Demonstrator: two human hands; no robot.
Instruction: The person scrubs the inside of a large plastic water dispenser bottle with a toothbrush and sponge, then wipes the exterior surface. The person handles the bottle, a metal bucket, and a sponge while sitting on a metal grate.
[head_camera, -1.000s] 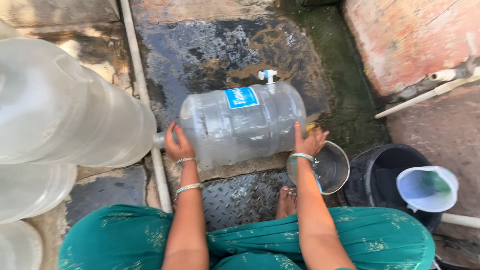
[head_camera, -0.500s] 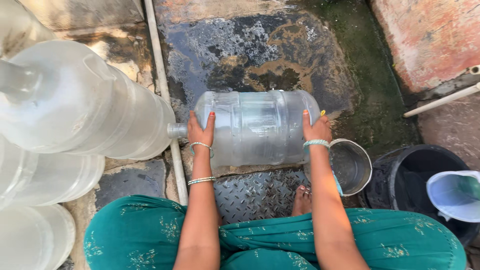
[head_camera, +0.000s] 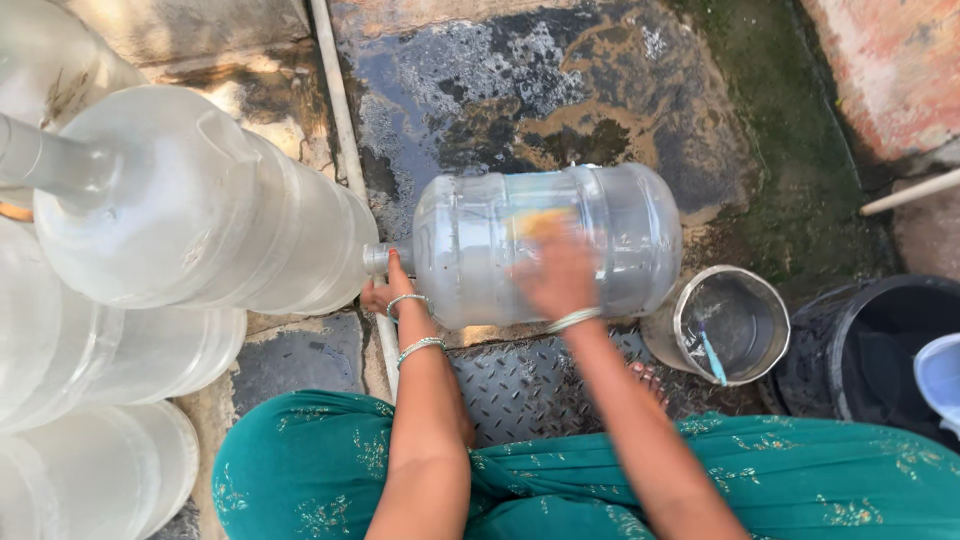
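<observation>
A large clear water jug (head_camera: 545, 245) lies sideways on wet ground; the left hand (head_camera: 382, 292) cups its neck, the right hand (head_camera: 558, 275), blurred, presses flat on its side, scrubbing apparently midway.

The right hand (head_camera: 560, 275) is a motion blur on the water jug (head_camera: 545, 245), so its grip cannot be told, while at nine o'clock the stacked jugs (head_camera: 120, 300) and at three o'clock the black bucket (head_camera: 880, 350) are cut off by the edges.
</observation>
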